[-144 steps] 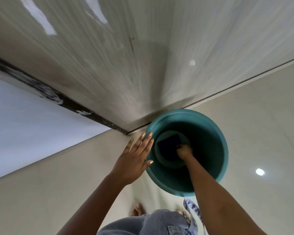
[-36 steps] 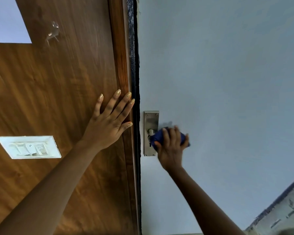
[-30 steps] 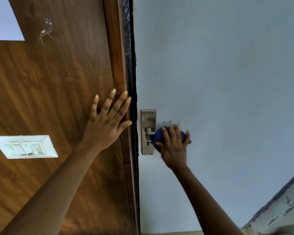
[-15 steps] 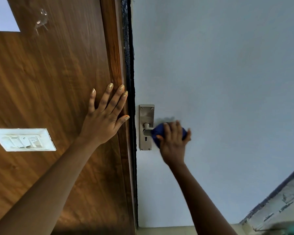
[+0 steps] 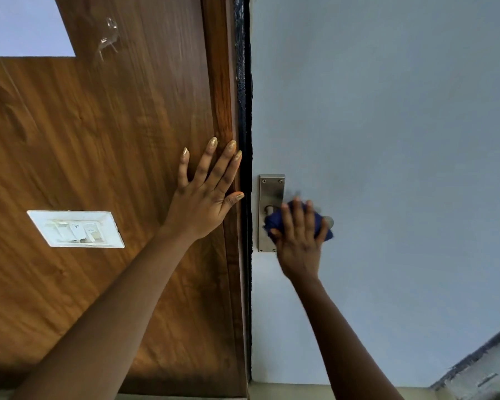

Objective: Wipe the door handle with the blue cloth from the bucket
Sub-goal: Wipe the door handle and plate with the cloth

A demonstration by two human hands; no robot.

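Note:
The metal door handle [image 5: 328, 221] sticks out from a steel backplate [image 5: 270, 192] on the pale grey door. Most of the lever is covered; only its rounded end shows to the right of my fingers. My right hand [image 5: 299, 243] is closed around the blue cloth [image 5: 274, 223], pressing it onto the lever. My left hand [image 5: 205, 197] lies flat, fingers spread, on the brown wooden panel just left of the door's edge. It holds nothing. The bucket is out of view.
A white switch plate [image 5: 75, 228] is set into the wooden panel [image 5: 98, 125] at the left. A dark gap [image 5: 245, 111] runs vertically between the panel and the grey door [image 5: 387, 111]. A strip of floor shows at the bottom, with a dark skirting edge [image 5: 485, 362] at lower right.
Earlier my right hand reached into the teal bucket on the floor. Over the last second it has stayed on the handle with the cloth, shifting slightly along the lever. My left hand stays flat on the wood.

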